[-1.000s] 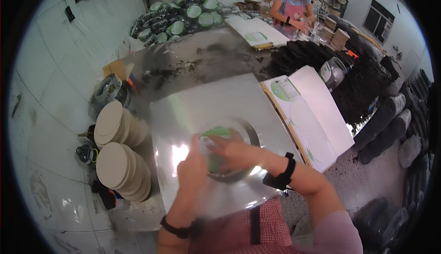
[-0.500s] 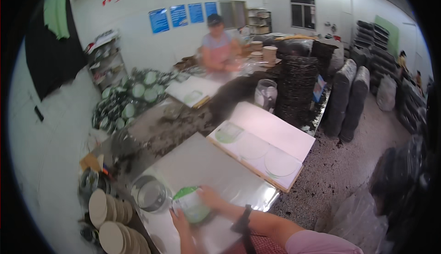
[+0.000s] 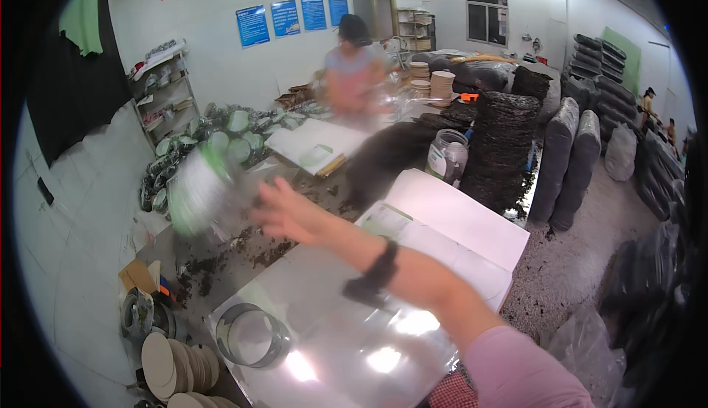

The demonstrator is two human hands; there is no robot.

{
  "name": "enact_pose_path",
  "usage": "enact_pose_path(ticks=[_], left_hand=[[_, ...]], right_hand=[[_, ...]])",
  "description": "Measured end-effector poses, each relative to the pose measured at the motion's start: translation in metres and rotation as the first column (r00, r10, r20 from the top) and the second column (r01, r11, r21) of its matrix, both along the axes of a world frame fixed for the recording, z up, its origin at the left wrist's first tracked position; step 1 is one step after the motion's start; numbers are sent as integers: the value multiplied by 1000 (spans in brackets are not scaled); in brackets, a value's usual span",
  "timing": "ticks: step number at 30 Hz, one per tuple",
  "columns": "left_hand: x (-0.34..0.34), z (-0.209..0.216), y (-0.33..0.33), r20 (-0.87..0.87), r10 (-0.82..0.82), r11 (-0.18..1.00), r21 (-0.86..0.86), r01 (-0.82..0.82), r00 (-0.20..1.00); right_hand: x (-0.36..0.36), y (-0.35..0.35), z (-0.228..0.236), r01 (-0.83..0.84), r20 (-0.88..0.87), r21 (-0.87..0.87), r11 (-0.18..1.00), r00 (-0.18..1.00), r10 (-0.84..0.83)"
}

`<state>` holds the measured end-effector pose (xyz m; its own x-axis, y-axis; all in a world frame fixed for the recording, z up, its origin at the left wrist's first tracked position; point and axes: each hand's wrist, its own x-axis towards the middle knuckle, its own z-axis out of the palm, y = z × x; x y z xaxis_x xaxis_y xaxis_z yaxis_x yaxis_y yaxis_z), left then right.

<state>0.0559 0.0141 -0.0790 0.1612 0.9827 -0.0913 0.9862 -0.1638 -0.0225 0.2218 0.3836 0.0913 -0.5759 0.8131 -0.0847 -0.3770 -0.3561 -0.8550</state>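
Packet (image 3: 198,192), round, green and white, shows blurred above the left part of the worktop (image 3: 234,269), before a heap of similar packets (image 3: 240,146). Just to its right, the right hand (image 3: 286,213) extends with fingers spread wide, apparently clear of the packet; the left hand's state cannot be told. Nearer, a ring (image 3: 276,351) lies on a shiny sheet (image 3: 328,319), beige discs (image 3: 161,364) at left and a white folder (image 3: 457,212) at right.
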Motion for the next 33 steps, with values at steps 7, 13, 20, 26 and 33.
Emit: enact_pose_path(ticks=[7, 13, 20, 26, 33], left_hand=[[-43, -29, 10, 341, 89, 982, -185, -26, 936], [-27, -34, 18, 666, 580, 813, -444, -376, 469], [-58, -79, 13, 293, -212, 977, 44, 208, 932], [-55, -49, 36, 521, 86, 977, -212, 31, 849], [-45, -63, 13, 681, 155, 986, -62, -155, 716]], right_hand=[[-164, -21, -208, -393, 398, 904, 170, 624, -673], [-78, -86, -238, -710, 659, 693, 125, 553, -510], [100, -186, -200, -860, 758, 504, 78, 397, -518], [255, -237, -225, -764, 889, 293, 575, -4, -458], [255, -245, -200, -652, 821, 552, 520, 316, -476]])
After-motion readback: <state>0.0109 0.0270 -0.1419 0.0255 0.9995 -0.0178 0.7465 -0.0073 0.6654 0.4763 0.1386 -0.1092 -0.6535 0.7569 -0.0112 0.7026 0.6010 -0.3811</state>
